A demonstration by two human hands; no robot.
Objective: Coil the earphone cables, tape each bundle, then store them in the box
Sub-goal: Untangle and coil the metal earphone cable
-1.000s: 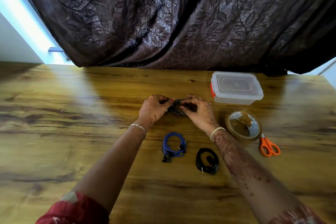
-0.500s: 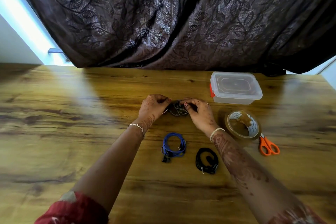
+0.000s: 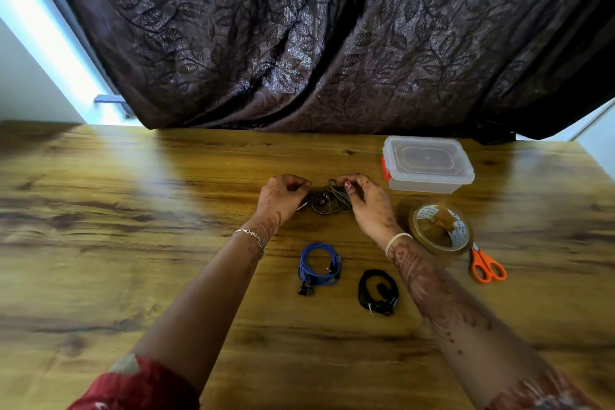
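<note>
- Centre frame: a dark earphone cable coil [image 3: 329,199] sits between both hands.
- Left hand [image 3: 283,196] pinches its left edge.
- Right hand [image 3: 369,206] grips its right side.

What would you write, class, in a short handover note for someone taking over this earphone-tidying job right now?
Left hand and right hand: both pinching the dark grey earphone coil over the table.
Blue coil and black coil: wound, lying nearer you; tape on them not discernible.
Tape roll and orange scissors: to the right.
Box: lid on.
Left: finish coiling, tape bundles, open box, store all three.
</note>
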